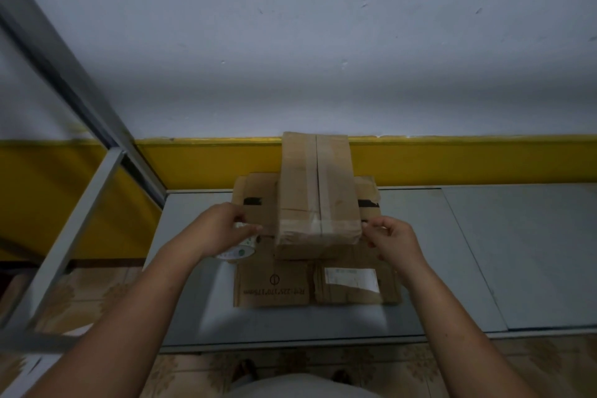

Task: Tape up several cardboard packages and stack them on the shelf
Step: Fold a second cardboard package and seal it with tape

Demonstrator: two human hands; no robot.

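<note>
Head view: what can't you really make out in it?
All in the head view:
- Tape roll: mostly hidden under the left hand.
- Right hand: whether its fingertips pinch tape is unclear, because it is too dim and small.
- White label: text blurred.
- Lower boxes: tops largely covered by the tall taped box.

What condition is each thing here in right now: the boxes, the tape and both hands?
top box: closed, taped along its seam, lying on the lower boxes.
tape band: stuck across the top box's near end.
lower boxes: closed, flat on the shelf.
tape roll: gripped under the left hand.
right hand: seemingly pinching the tape band's end at the box's corner.
</note>
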